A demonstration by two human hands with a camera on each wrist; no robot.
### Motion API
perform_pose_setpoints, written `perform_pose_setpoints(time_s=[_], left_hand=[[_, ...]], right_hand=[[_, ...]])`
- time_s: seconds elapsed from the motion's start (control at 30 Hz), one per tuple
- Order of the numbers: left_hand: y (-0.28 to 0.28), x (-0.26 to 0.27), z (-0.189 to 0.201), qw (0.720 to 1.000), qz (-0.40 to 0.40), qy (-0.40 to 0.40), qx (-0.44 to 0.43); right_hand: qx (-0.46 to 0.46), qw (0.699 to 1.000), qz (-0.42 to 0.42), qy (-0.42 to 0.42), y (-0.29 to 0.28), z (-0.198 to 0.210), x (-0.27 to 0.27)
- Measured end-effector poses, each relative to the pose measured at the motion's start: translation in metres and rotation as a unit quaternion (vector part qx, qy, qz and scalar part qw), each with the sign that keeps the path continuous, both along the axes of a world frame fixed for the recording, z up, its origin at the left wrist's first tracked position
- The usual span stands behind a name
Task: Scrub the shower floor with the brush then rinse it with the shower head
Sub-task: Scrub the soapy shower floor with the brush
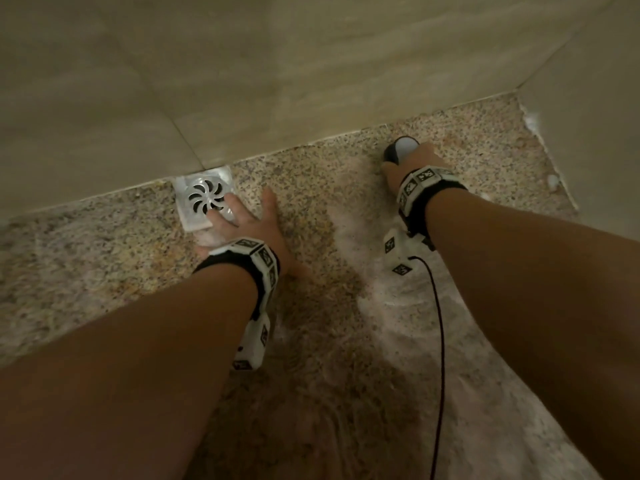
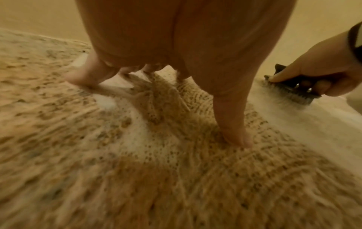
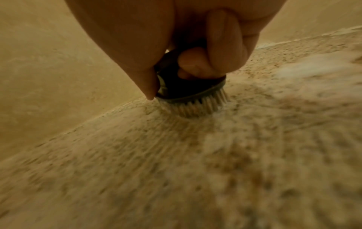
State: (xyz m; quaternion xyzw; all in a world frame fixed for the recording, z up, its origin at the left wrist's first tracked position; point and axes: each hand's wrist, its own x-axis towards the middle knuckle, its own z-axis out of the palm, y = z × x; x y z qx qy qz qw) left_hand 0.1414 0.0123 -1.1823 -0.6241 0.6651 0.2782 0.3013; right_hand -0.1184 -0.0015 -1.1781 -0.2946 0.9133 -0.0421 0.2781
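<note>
- The right hand [image 1: 412, 161] grips a dark scrub brush [image 3: 188, 86], fingers curled through its handle and the thumb laid along its edge.
- The brush's pale bristles [image 3: 199, 106] press down on the speckled shower floor [image 1: 311, 188], close to the joint where the floor meets the beige wall tile [image 1: 207, 81].
- In the left wrist view the same brush [image 2: 293, 88] sits at the far right, bristles down in white foam [image 2: 313, 124].
- The left hand [image 1: 249, 223] is released and spread flat, its fingers straight and splayed, pressing on the wet floor and holding nothing.
- Its fingertips [image 1: 228, 202] reach onto the near corner of the square metal floor drain [image 1: 201, 199], which has a swirl-pattern grate and lies against the wall joint.
- The thumb [image 2: 235, 124] and an outer finger [image 2: 82, 74] touch the floor well apart from each other.
- Soapy lather [image 1: 398, 306] streaks the floor between and below the two forearms, thicker under the right arm.
- Bits of foam [image 1: 533, 121] cling along the right-hand wall joint.
- Each wrist wears a black band with white marker blocks; a thin dark cable [image 1: 440, 341] trails from the right one.
- The two hands are well apart, the right one nearer the corner.
</note>
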Motion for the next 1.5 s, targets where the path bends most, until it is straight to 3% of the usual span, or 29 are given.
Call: perform_pose_setpoints(time_s=[0.13,0.2,0.27,0.33,0.47,0.53,0.67,0.77,0.9,1.13,1.2,1.27,1.4,1.5], left_hand=[[-0.004,-0.004,0.001,1.000,-0.003,0.000,0.007],[-0.005,-0.002,0.000,1.000,-0.005,-0.002,0.006],[-0.004,0.000,-0.001,1.000,-0.004,0.002,0.005],[-0.005,0.000,-0.004,1.000,-0.009,0.007,0.001],[-0.006,0.001,-0.009,1.000,-0.012,0.008,0.001],[-0.006,0.002,-0.012,1.000,-0.014,0.008,-0.001],[-0.007,0.002,-0.012,1.000,-0.015,0.013,0.003],[-0.008,0.003,-0.009,1.000,-0.017,0.006,0.005],[-0.008,0.003,-0.007,0.999,-0.032,0.000,0.000],[0.002,-0.001,0.015,0.997,-0.054,-0.047,0.006],[0.013,-0.010,0.024,0.994,-0.087,-0.059,-0.030],[0.026,-0.026,0.034,0.989,-0.124,-0.044,-0.069],[0.039,-0.076,0.054,0.981,-0.177,-0.060,-0.056],[0.049,-0.113,0.076,0.979,-0.198,-0.023,-0.051]], right_hand=[[-0.004,0.991,0.132,-0.017,-0.008,0.000,0.037],[0.021,0.972,0.235,-0.009,-0.008,-0.003,0.053],[0.042,0.957,0.287,0.003,-0.003,-0.004,0.051],[0.036,0.964,0.263,0.019,0.001,-0.003,0.029],[0.014,0.996,0.075,0.048,-0.015,0.006,-0.020],[0.027,0.998,0.038,0.034,-0.031,0.007,-0.021],[-0.023,0.995,0.096,0.015,-0.042,-0.001,0.011],[0.012,0.982,0.188,0.006,-0.028,-0.006,0.033],[0.061,0.970,0.236,0.002,0.007,0.002,0.034],[0.069,0.980,0.178,-0.052,0.116,0.015,0.046],[0.064,0.985,0.145,-0.070,0.146,0.016,0.049],[0.062,0.988,0.115,-0.081,0.171,0.017,0.052],[0.069,0.990,0.067,-0.105,0.220,0.017,0.043],[0.069,0.992,0.032,-0.101,0.262,0.018,0.031]])
